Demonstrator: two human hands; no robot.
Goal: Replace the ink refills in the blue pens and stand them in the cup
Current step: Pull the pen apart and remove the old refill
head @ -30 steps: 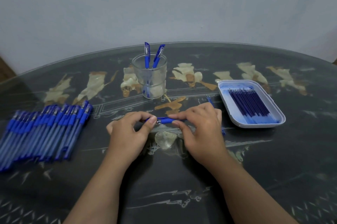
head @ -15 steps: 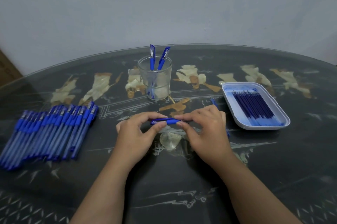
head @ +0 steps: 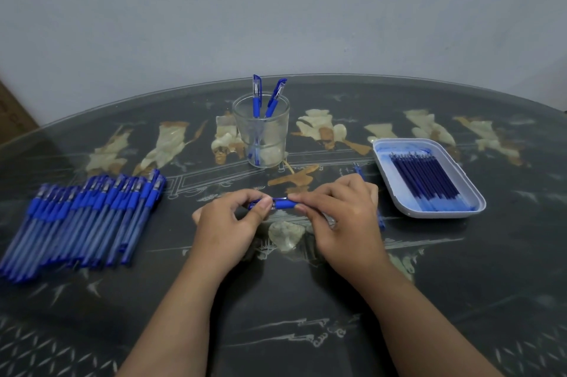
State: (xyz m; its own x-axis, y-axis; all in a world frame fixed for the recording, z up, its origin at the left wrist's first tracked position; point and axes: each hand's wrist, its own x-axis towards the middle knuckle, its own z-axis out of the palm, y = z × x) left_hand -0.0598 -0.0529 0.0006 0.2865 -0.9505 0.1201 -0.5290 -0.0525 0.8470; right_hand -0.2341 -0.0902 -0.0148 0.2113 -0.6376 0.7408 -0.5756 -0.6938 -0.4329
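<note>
While both hands pinch one blue pen (head: 280, 203) low over the desk (head: 276, 300), in front of the cup (head: 260, 131), I judge the step to be twisting its barrel joint. My left hand (head: 228, 223) has its grip clamped on the pen's left end, and my right hand (head: 340, 217) is clamped on the blue sleeve. I'd hold the left steady, turn only the right, and keep the pen level and low so loose parts cannot roll. The refills (head: 429, 180) lie in the tray (head: 438, 213), near my right.
</note>
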